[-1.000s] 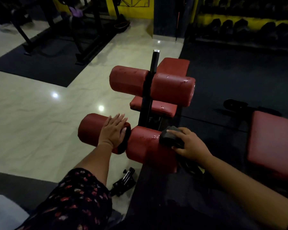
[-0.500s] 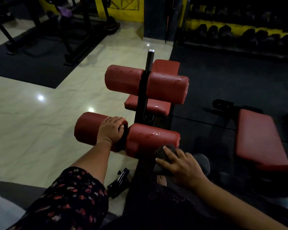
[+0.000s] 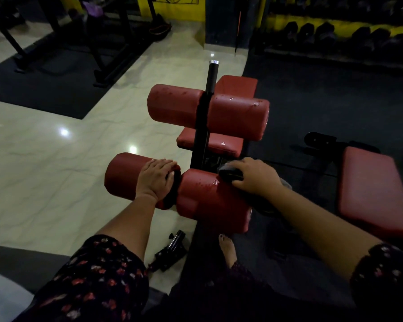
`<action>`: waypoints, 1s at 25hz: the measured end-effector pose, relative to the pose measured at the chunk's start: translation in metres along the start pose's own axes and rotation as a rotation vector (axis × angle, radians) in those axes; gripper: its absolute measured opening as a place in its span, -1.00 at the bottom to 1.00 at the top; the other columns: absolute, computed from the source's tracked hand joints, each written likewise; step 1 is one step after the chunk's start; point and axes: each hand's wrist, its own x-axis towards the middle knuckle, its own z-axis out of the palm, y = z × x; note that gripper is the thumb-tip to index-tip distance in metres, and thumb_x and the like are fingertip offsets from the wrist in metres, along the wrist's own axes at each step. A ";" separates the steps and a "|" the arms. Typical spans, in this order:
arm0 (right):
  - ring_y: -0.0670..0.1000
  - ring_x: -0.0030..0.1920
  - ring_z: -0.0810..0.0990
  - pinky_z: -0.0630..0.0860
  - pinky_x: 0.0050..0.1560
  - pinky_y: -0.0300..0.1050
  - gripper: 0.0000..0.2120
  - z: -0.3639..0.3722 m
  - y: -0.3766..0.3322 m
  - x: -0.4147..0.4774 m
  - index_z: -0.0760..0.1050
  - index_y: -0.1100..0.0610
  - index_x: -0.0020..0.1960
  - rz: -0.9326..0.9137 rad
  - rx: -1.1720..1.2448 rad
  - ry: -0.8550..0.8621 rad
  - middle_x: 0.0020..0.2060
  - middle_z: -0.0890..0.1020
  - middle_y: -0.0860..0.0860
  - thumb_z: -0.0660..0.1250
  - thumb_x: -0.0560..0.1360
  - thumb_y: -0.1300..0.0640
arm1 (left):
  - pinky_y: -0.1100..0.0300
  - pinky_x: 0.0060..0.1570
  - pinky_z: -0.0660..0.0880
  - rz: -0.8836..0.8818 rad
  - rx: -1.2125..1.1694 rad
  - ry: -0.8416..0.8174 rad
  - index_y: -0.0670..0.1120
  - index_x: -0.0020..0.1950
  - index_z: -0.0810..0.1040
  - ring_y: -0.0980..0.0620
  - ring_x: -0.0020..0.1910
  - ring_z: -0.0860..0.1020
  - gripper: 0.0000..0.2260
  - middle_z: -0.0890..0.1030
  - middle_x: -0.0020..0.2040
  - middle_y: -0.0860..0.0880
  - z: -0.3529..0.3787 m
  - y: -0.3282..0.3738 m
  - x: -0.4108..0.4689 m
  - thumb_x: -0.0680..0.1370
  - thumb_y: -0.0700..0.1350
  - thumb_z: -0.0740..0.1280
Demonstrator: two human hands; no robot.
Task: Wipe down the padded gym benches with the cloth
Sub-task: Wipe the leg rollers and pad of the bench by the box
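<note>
You are standing at the foot end of a red padded bench [image 3: 236,87], which is sitting where the pale tiled floor [image 3: 56,170] is meeting a black mat [image 3: 312,101]. Its black upright post [image 3: 206,112] is rising between you and the seat pad [image 3: 215,145], and the pair of upper rollers [image 3: 237,117] on that post is hiding part of the pad behind them. A second bench [image 3: 370,189] is lying well apart to your right, a dim dumbbell rack [image 3: 335,33] is lining the far wall, and dark machine frames [image 3: 102,43] are standing at the far left. A black fitting [image 3: 170,252] is lying on the floor under your left forearm, near your bare foot [image 3: 227,248]. Your left hand [image 3: 155,180] is resting on top of the lower left roller [image 3: 121,175], its fingers [image 3: 166,165] bending over the roller's inner end and gripping it. Your right hand [image 3: 254,177] is clutching the dark cloth [image 3: 230,174], fingers [image 3: 244,165] curling over it and pressing it onto the far upper side of the lower right roller [image 3: 207,198]. Small droplets [image 3: 215,182] are glinting on that roller just beside the cloth.
</note>
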 end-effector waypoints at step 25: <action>0.17 0.20 0.47 0.52 0.09 0.11 -0.44 -0.014 -0.033 0.003 0.23 -0.19 0.45 -0.016 -0.020 -0.076 0.26 0.41 0.07 0.31 0.50 -0.07 | -0.06 0.40 0.29 -0.030 0.031 -0.006 -0.04 0.32 0.57 -0.09 0.30 0.52 -0.50 0.59 0.29 -0.06 0.001 0.003 0.000 0.53 0.07 0.01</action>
